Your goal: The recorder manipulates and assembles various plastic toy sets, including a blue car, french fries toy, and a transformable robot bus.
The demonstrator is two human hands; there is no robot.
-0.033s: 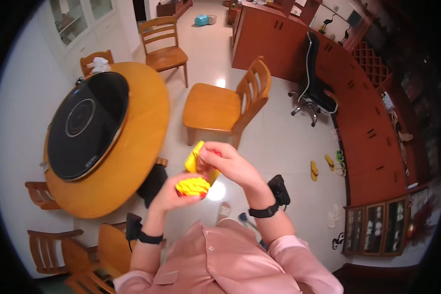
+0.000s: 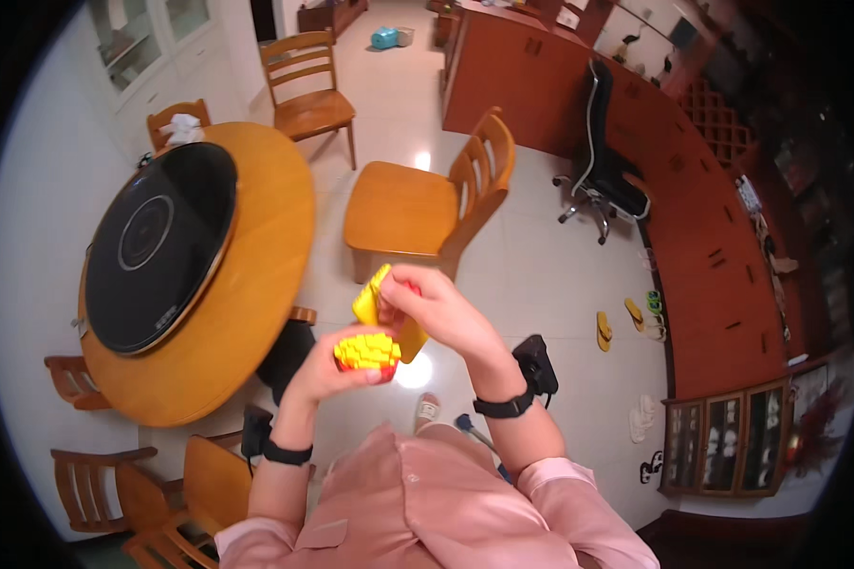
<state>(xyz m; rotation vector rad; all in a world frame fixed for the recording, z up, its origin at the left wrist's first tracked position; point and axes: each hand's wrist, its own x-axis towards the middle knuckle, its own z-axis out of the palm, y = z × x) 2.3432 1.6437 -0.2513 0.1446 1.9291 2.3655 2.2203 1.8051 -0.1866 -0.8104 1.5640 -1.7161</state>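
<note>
Out in front of my body, my left hand (image 2: pixel 319 370) is closed round a yellow-and-red toy (image 2: pixel 368 352) with a knobbly top of yellow block-like pieces and a red underside. Just above and to the right, my right hand (image 2: pixel 425 299) pinches a second toy (image 2: pixel 367 302), flat and yellow with a ridged edge. Bits of red show by its fingers, and more yellow shows below the palm. The two toys are close together; fingers hide whether they touch. Each wrist wears a black strap with a small box.
A round wooden table (image 2: pixel 273 256) with a black turntable (image 2: pixel 166 242) stands at left, chairs round it. Ahead is a wooden chair (image 2: pixel 399 211). A black office chair (image 2: pixel 598 171) faces the red-brown cabinets (image 2: pixel 693 256) at right. Yellow slippers (image 2: pixel 604 331) lie on the floor.
The toy in my left hand is tilted slightly differently, with its knobbly top facing me more. Both hands keep their hold. The whole view has shifted a little.
</note>
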